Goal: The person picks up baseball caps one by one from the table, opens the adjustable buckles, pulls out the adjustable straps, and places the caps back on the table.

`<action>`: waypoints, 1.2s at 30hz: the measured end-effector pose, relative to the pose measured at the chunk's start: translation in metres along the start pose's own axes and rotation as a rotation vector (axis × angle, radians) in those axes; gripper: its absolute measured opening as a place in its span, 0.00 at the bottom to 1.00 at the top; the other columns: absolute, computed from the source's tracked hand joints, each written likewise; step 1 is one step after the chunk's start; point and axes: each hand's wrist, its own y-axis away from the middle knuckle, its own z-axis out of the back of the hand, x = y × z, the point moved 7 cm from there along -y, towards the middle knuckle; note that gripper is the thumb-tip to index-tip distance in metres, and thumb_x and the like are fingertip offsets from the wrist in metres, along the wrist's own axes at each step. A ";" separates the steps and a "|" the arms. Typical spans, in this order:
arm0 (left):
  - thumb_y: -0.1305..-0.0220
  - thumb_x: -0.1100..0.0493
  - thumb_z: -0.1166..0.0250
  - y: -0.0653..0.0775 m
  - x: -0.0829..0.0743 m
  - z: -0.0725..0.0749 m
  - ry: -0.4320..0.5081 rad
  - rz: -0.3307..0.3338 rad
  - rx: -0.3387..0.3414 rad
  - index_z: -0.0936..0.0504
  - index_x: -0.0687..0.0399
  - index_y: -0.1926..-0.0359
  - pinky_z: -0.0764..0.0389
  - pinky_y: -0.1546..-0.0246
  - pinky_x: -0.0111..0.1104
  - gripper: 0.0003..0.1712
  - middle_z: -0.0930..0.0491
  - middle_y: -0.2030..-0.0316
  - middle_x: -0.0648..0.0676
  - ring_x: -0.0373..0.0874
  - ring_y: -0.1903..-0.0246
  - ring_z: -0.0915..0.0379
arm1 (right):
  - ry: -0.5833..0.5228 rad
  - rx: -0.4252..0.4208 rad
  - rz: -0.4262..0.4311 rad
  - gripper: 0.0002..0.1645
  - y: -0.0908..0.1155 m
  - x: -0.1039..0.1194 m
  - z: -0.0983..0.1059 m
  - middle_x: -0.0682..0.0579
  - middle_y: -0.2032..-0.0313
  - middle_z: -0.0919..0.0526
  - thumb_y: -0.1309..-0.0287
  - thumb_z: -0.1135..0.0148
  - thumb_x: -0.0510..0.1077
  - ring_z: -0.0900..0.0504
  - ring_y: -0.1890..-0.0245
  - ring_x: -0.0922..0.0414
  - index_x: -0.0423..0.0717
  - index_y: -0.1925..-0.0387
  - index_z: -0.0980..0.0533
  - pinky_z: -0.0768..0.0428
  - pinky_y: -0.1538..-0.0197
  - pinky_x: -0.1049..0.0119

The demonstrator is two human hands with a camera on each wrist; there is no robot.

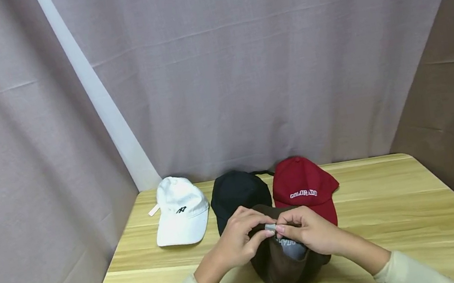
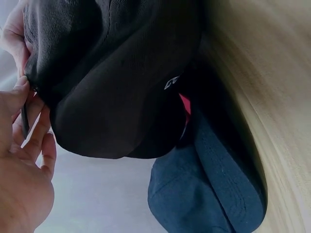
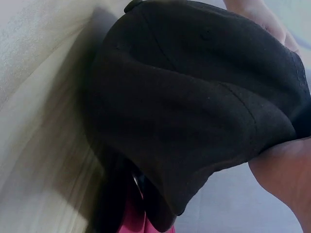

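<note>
A dark brown cap (image 1: 285, 272) rests near the front of the table, its opening turned upward between both hands. My left hand (image 1: 237, 238) pinches the back strap with thumb and fingertips, beside a small grey piece (image 1: 270, 226). From the other side my right hand (image 1: 314, 233) pinches the same strap area, its fingertips almost meeting the left ones. In the left wrist view, a dark strap end (image 2: 25, 119) sticks out by the left fingers. The cap's crown (image 3: 184, 97) fills most of the right wrist view and hides the right fingertips.
Behind the brown cap stand a black cap (image 1: 238, 190) and a red cap (image 1: 298, 180) lettered COLORADO. A white cap (image 1: 180, 210) with a tag lies at the left. The wooden table (image 1: 400, 214) ends at a grey curtain (image 1: 271, 83).
</note>
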 end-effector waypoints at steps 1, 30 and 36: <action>0.32 0.52 0.35 0.000 0.000 0.000 0.001 0.000 -0.002 0.15 0.46 0.52 0.26 0.49 0.27 0.10 0.14 0.55 0.42 0.36 0.52 0.24 | -0.008 0.006 0.003 0.10 0.000 0.000 0.000 0.56 0.74 0.19 0.31 0.42 0.40 0.27 0.71 0.69 0.41 0.68 0.20 0.25 0.71 0.71; 0.33 0.54 0.34 0.000 0.004 -0.005 -0.008 -0.007 0.014 0.14 0.46 0.53 0.26 0.50 0.27 0.10 0.14 0.56 0.42 0.35 0.53 0.22 | -0.201 0.219 -0.044 0.14 0.005 -0.012 -0.001 0.27 0.73 0.30 0.26 0.52 0.39 0.29 0.77 0.54 0.31 0.56 0.23 0.27 0.74 0.61; 0.33 0.54 0.34 0.004 0.005 -0.004 -0.011 -0.007 0.011 0.15 0.46 0.52 0.26 0.51 0.27 0.10 0.14 0.55 0.42 0.34 0.54 0.22 | -0.206 0.246 -0.038 0.14 0.003 -0.012 -0.003 0.26 0.74 0.32 0.27 0.52 0.38 0.32 0.79 0.50 0.32 0.54 0.23 0.34 0.79 0.58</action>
